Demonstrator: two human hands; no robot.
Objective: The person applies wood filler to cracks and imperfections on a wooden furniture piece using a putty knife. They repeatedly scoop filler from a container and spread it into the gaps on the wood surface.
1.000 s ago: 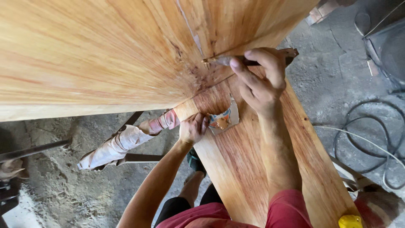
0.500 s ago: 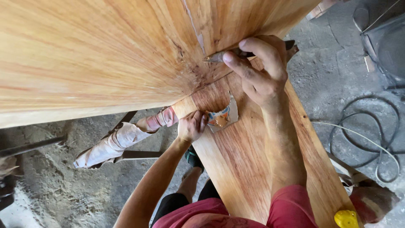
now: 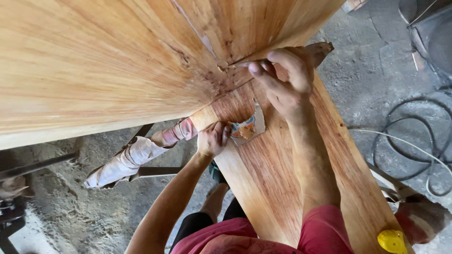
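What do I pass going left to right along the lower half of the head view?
Cloth-wrapped metal stand → left hand → scrap holding brown paste → right forearm → looped cable on the floor.

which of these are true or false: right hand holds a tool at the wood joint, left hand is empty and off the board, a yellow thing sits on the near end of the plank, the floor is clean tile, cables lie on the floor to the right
1. The right hand holds a flat tool at the joint where the upright panel meets the plank. True.
2. The left hand is empty and off the board. False: it rests at the plank's edge, holding a small scrap with brownish paste.
3. A yellow object sits on the plank's near end. True.
4. The floor is clean tile. False: it is rough, dusty grey ground.
5. Cables lie looped on the floor to the right. True.
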